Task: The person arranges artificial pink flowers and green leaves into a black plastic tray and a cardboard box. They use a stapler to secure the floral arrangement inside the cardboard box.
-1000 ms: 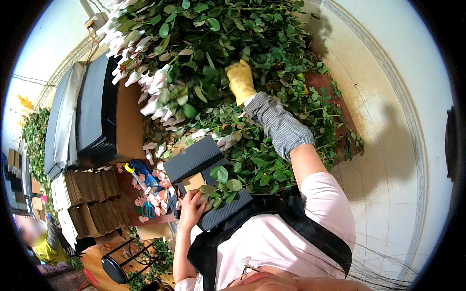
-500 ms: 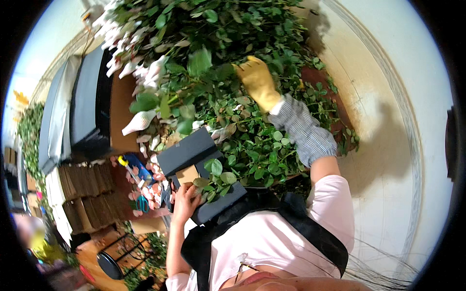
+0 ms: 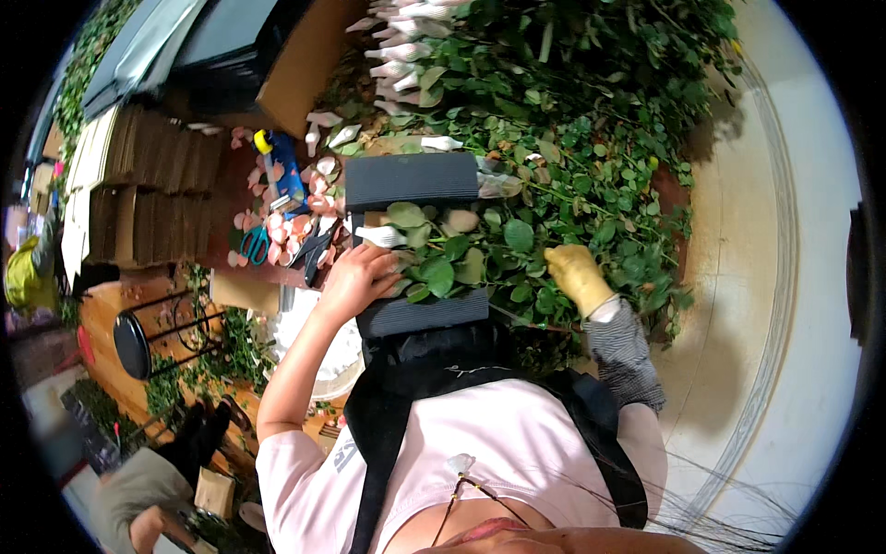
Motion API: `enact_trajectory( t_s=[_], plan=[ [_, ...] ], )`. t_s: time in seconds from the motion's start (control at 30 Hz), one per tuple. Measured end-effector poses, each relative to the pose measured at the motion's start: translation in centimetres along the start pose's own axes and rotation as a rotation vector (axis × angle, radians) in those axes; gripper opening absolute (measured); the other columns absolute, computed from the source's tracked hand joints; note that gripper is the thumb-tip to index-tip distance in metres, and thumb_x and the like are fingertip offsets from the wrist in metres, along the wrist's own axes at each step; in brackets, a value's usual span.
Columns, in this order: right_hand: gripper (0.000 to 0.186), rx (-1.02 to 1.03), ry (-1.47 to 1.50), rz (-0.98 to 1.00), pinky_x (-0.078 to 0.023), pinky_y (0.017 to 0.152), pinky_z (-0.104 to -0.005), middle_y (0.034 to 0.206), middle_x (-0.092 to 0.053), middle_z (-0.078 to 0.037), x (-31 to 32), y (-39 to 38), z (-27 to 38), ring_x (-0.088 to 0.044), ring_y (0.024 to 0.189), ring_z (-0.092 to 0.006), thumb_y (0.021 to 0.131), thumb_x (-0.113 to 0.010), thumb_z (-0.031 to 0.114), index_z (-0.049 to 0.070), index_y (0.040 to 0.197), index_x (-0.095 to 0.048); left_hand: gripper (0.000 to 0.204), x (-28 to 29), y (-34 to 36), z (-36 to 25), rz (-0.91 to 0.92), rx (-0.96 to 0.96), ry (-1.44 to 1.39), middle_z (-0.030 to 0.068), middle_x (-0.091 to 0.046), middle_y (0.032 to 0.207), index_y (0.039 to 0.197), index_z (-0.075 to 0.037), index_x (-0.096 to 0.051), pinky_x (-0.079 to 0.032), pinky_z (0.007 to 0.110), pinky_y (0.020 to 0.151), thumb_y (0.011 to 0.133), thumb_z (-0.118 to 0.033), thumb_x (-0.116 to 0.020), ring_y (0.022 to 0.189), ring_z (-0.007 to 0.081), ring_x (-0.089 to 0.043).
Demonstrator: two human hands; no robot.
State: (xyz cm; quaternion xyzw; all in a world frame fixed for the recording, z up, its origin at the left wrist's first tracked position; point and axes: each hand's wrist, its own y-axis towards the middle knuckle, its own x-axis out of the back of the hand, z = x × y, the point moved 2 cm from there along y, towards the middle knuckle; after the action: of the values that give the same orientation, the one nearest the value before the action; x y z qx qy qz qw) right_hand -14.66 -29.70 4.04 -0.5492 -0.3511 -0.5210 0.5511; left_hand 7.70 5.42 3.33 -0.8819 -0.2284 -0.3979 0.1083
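My bare left hand (image 3: 360,282) has its fingers curled over leafy rose stems with a white-sleeved bud (image 3: 378,234), on an open dark grey corrugated wrap (image 3: 420,314) at my waist. My right hand (image 3: 572,277), in a yellow glove with a striped grey sleeve, is closed on rose stems right of the wrap, their exact grip partly hidden. The wrap's upper flap (image 3: 411,180) lies folded out beyond the bud. Behind it spreads a deep pile of leafy roses (image 3: 572,83), many buds in white sleeves.
Stacked cardboard (image 3: 148,185) and dark sheets (image 3: 231,42) stand left. Teal scissors (image 3: 255,242), a blue tool (image 3: 288,175) and pink petals lie on the red table (image 3: 226,231). A black stool (image 3: 134,342) and co-workers (image 3: 138,499) are lower left; a white wall (image 3: 803,185) curves right.
My right hand has come down from the rose pile to beside the wrap, bringing a white-sleeved rose onto it under my left fingers. The view has shifted, showing more floor at left.
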Motion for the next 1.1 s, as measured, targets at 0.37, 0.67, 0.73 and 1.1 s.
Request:
enact_trajectory(
  t_s=[0.37, 0.67, 0.73, 1.1],
  plan=[
    [0.018, -0.096, 0.223, -0.03, -0.056, 0.076, -0.0445, 0.088, -0.071, -0.015, 1.5, -1.3, 2.8, -0.068, 0.087, -0.0343, 0.084, -0.061, -0.001, 0.004, 0.099, -0.068, 0.031, -0.2, -0.1, 0.5, -0.13, -0.059, 0.107, 0.0158, -0.055, 0.129, 0.097, -0.003, -0.066, -0.048, 0.046, 0.093, 0.073, -0.016, -0.082, 0.113, 0.0379, -0.053],
    [0.065, -0.098, 0.555, 0.489, -0.045, 0.108, -0.037, 0.142, -0.057, -0.017, 2.8, 2.3, -2.6, -0.058, 0.127, -0.0305, 0.093, -0.064, 0.037, 0.007, 0.147, -0.046, 0.068, 0.4, 0.5, -1.4, -0.04, 0.055, 0.231, 0.0178, -0.056, 0.122, 0.132, -0.008, -0.054, -0.049, 0.047, 0.094, 0.073, -0.02, -0.084, 0.109, 0.0388, -0.057],
    [0.062, -0.075, 0.545, 0.261, -0.047, 0.106, -0.0382, 0.14, -0.059, -0.015, 7.5, 4.9, -2.8, -0.06, 0.124, -0.0301, 0.095, -0.062, 0.038, 0.008, 0.147, -0.047, 0.069, 0.1, 0.2, 0.3, -0.045, 0.079, 0.096, 0.019, -0.056, 0.121, 0.131, -0.004, -0.054, -0.051, 0.047, 0.091, 0.072, -0.019, -0.085, 0.105, 0.0401, -0.06],
    [0.016, -0.353, -0.342, -0.434, -0.055, 0.082, -0.038, 0.104, -0.073, -0.005, -9.0, 25.1, -19.6, -0.069, 0.096, -0.0204, 0.089, -0.062, 0.009, 0.01, 0.1, -0.074, 0.07, -0.8, 2.6, -0.6, -0.053, -0.148, 0.126, 0.02, -0.06, 0.123, 0.131, 0.0, -0.056, -0.044, 0.049, 0.099, 0.071, -0.021, -0.085, 0.114, 0.0413, -0.056]
  ],
)
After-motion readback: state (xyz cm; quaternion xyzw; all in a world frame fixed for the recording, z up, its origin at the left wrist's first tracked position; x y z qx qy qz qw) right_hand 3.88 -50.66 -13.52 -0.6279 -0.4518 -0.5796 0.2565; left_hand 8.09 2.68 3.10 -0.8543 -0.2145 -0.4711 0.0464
